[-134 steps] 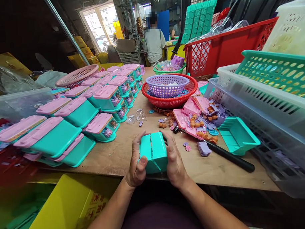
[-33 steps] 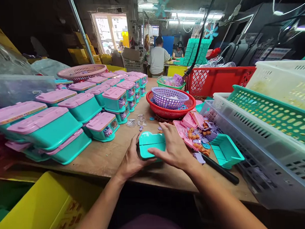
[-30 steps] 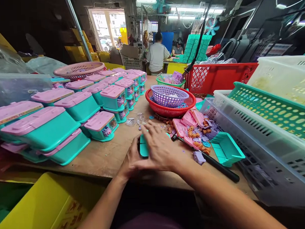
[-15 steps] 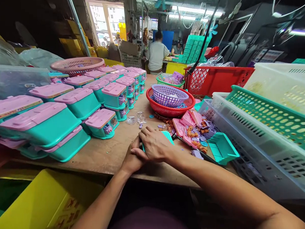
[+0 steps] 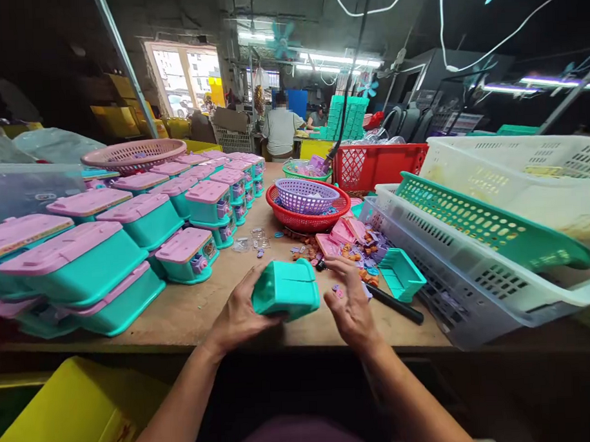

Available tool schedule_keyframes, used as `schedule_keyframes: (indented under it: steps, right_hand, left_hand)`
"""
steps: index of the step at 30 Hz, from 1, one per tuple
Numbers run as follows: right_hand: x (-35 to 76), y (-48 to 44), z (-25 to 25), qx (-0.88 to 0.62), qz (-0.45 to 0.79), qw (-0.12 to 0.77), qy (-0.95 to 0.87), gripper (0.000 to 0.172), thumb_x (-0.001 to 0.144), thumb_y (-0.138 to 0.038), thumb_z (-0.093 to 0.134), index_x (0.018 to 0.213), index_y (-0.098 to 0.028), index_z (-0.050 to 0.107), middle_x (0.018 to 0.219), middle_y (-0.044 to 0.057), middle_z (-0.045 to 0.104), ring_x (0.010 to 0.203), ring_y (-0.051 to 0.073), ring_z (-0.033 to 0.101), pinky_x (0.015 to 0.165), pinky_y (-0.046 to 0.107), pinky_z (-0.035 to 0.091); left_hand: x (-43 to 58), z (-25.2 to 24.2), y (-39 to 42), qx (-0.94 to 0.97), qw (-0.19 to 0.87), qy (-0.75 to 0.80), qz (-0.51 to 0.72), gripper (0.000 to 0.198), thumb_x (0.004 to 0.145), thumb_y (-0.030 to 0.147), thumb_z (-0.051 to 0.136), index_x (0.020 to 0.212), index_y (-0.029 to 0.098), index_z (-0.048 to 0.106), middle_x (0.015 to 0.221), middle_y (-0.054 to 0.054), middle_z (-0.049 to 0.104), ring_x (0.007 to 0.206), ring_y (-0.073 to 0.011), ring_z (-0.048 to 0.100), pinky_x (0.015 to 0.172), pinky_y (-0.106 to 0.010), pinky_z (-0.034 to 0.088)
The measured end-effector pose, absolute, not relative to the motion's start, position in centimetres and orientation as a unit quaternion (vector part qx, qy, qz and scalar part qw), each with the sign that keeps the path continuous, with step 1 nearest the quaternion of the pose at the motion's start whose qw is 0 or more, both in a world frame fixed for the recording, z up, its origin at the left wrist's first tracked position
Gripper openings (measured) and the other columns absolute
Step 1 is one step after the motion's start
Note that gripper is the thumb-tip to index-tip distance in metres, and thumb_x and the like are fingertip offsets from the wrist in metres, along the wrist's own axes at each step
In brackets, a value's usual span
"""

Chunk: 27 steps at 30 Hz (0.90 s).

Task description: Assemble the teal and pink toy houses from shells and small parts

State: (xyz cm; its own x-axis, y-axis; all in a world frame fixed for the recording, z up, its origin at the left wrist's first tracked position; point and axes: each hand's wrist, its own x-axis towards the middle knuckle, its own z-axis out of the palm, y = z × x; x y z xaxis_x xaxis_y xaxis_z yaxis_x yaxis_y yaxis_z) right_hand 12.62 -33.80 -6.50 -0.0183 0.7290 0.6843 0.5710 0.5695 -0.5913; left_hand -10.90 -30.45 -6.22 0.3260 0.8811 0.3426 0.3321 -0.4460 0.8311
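Observation:
My left hand [image 5: 241, 311] grips a teal plastic box [image 5: 290, 287] from its left side, tilted above the front of the table. Just right of the box, my right hand [image 5: 350, 303] is apart from it, fingers spread and holding nothing. Behind my right hand lies a heap of pink plastic panels [image 5: 341, 235], purple pieces and small brown figures [image 5: 306, 249]. Another teal box [image 5: 401, 274] lies beside the heap. A black-handled tool [image 5: 395, 304] rests near it; its far part is partly hidden. Small clear plastic parts [image 5: 251, 242] lie beyond the held box.
Stacked teal boxes with pink lids [image 5: 90, 244] fill the left side. A purple basket [image 5: 306, 195] sits in a red basket [image 5: 295, 220] at centre. White crates [image 5: 470, 260] and a green perforated basket [image 5: 498, 223] crowd the right. Two people [image 5: 279, 131] are in the background.
My hands were clasped together over the teal box. Now the left hand holds it raised and turned, and the right hand has come away to the right. The view has shifted rightward.

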Motion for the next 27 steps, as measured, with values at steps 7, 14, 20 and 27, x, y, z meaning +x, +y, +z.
schedule_keyframes:
  steps: [7, 14, 20, 27]
  right_hand:
    - [22.7, -36.0, -10.0, -0.701, -0.106, 0.161, -0.686, 0.038, 0.092, -0.039, 0.057, 0.124, -0.017, 0.055, 0.12, 0.016, 0.058, 0.111, 0.032, 0.053, 0.088, 0.046, 0.049]
    - [22.0, -33.9, -9.3, -0.721, -0.118, 0.049, -0.681, 0.021, 0.095, -0.023, 0.051, 0.112, -0.016, 0.059, 0.111, 0.015, 0.058, 0.104, 0.031, 0.054, 0.078, 0.039, 0.048]
    - [23.1, -33.5, -8.9, -0.706, 0.006, 0.123, -0.697, 0.021, 0.099, -0.026, 0.043, 0.11, -0.015, 0.056, 0.113, 0.016, 0.054, 0.093, 0.025, 0.058, 0.078, 0.036, 0.048]
    - [24.0, -32.7, -5.1, -0.599, 0.273, 0.267, -0.703, 0.032, 0.101, -0.037, 0.032, 0.08, -0.02, 0.048, 0.071, 0.002, 0.054, 0.066, 0.016, 0.051, 0.063, 0.028, 0.043]
  left_hand:
    - [-12.9, -4.2, -24.7, 0.727, 0.45, 0.477, 0.204, 0.058, 0.07, 0.061, 0.073, 0.116, 0.025, 0.07, 0.115, -0.007, 0.073, 0.103, -0.0299, 0.07, 0.085, -0.037, 0.058]
    - [-10.4, -1.5, -21.5, 0.795, 0.262, 0.527, 0.146, 0.077, 0.07, 0.075, 0.06, 0.122, 0.018, 0.065, 0.126, -0.014, 0.066, 0.126, -0.0358, 0.055, 0.109, -0.048, 0.039]
    - [-10.1, -3.9, -24.9, 0.87, 0.09, 0.455, 0.165, 0.077, 0.083, 0.064, 0.056, 0.148, 0.024, 0.041, 0.143, -0.016, 0.045, 0.131, -0.0371, 0.046, 0.108, -0.057, 0.039]
    - [-10.7, -3.9, -22.9, 0.897, 0.106, 0.413, 0.121, 0.066, 0.091, 0.059, 0.049, 0.149, 0.029, 0.039, 0.153, -0.011, 0.036, 0.141, -0.0334, 0.037, 0.117, -0.054, 0.03]
